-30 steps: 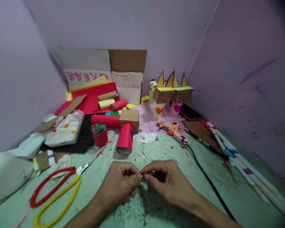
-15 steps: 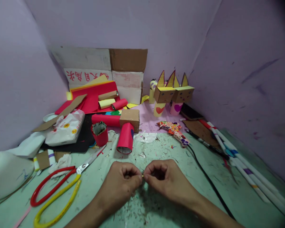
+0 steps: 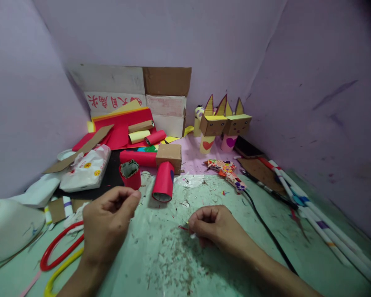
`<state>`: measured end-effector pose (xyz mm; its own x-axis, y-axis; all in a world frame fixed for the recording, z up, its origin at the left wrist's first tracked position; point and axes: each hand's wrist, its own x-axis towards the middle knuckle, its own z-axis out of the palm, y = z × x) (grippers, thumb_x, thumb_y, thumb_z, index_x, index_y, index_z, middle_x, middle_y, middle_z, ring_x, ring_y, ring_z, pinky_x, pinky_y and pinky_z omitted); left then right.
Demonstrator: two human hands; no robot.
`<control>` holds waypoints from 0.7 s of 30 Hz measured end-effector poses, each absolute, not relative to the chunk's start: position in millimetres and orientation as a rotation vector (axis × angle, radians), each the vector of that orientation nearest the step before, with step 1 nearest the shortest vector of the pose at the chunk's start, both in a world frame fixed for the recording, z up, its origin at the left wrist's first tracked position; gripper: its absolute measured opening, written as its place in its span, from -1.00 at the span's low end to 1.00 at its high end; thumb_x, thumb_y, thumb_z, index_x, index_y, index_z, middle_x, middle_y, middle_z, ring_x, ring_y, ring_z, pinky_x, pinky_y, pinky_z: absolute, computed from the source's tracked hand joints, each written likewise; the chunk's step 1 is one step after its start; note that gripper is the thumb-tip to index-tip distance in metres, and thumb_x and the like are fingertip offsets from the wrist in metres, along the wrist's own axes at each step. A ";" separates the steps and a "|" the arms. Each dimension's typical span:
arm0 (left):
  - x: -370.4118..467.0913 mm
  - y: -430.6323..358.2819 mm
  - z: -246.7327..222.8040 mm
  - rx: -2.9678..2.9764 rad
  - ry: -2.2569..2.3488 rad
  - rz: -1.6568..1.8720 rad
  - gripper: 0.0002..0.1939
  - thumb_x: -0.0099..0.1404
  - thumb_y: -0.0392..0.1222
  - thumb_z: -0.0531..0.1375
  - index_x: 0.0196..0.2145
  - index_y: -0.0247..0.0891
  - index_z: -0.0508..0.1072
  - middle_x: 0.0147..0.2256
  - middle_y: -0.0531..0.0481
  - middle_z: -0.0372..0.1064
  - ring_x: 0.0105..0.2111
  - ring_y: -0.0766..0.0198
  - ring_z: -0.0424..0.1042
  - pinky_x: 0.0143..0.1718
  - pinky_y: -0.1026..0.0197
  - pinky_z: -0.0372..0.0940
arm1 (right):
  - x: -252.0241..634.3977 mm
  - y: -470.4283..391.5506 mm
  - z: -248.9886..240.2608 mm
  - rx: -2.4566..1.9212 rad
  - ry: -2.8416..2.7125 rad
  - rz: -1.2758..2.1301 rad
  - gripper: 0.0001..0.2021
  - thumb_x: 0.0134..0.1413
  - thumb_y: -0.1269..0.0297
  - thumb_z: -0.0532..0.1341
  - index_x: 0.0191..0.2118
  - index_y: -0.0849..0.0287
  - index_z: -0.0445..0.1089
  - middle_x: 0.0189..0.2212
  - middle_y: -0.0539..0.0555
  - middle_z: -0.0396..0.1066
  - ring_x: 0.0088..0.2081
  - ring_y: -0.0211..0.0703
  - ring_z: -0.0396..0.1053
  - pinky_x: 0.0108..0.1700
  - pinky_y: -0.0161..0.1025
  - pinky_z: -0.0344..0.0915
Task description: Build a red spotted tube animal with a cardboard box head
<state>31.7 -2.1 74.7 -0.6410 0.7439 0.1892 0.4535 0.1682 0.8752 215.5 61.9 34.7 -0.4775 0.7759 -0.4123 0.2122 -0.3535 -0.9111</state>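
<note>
My left hand point(image 3: 109, 220) is raised over the scissors point(image 3: 62, 243), covering their blades and part of the handles. Its thumb and forefinger press together, and whatever may lie between them is hidden. Just beyond those fingertips stands a short red paper-covered tube point(image 3: 130, 175). My right hand point(image 3: 214, 225) stays low over the table in a pinch, and a tiny pale-yellow bit shows at its fingertips, too small to name. A thin red scrap point(image 3: 183, 227) shows beside that pinch. Ahead lies a red tube point(image 3: 163, 183) against a small cardboard box point(image 3: 169, 153).
A patterned glue gun point(image 3: 225, 169) lies at right, its black cord point(image 3: 266, 227) running toward my right forearm. Box-headed paper figures point(image 3: 214, 126) stand at the back. White rolled sticks point(image 3: 321, 225) line the right side. A white packet point(image 3: 86, 169) and coloured paper point(image 3: 111, 134) lie left.
My hands were together at their fingertips and are now apart. The left has moved left and up, over the scissors. The right has stayed nearly in place, still pinching.
</note>
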 end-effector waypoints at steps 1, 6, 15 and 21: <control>28.1 -2.4 76.1 1.150 2.186 1.470 -0.82 0.03 -0.10 0.19 -0.62 -0.20 0.36 -0.70 0.14 0.17 -0.65 0.36 0.12 -0.62 0.31 0.02 | 215.7 61.9 34.2 -1.300 -1.473 1.881 -0.88 -0.22 0.54 0.22 -0.64 0.27 0.39 -0.77 -0.08 0.25 -0.76 -0.48 0.14 -0.69 -0.50 0.03; 19.3 -0.9 77.1 1.219 2.256 1.417 -0.67 0.11 -0.05 0.16 -0.71 -0.22 0.26 -0.73 0.13 0.10 -0.67 0.38 0.05 -0.62 0.30 -0.03 | 216.0 62.5 32.4 -1.268 -1.481 1.887 -0.89 -0.23 0.50 0.20 -0.65 0.25 0.37 -0.78 -0.09 0.23 -0.76 -0.48 0.12 -0.69 -0.48 0.02; 58.8 -5.5 53.4 1.490 1.601 0.965 -0.75 0.15 -0.19 0.05 -0.65 -0.24 0.22 -0.64 0.10 0.11 -0.57 0.35 0.13 -0.52 0.30 0.02 | 218.9 62.2 13.2 -1.193 -1.766 1.596 -0.83 -0.17 0.21 0.22 -0.58 0.21 0.37 -0.70 -0.02 0.26 -0.66 -0.33 0.15 -0.62 -0.37 0.08; 77.6 -16.2 28.2 1.622 1.541 0.949 -0.63 0.19 -0.23 0.00 -0.69 -0.21 -0.06 -0.69 0.15 -0.14 -0.66 0.40 -0.02 -0.57 0.23 -0.12 | 233.5 71.5 -4.8 -1.176 -1.979 1.423 -0.68 -0.04 -0.02 0.15 -0.45 0.14 0.44 -0.51 0.09 0.43 -0.46 -0.12 0.37 -0.44 -0.26 0.31</control>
<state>77.6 -16.2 28.2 0.0254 0.9987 0.0445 0.4887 -0.0512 0.8709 233.5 71.5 -4.8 -0.5468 0.8275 -0.1276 0.3844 0.1127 -0.9162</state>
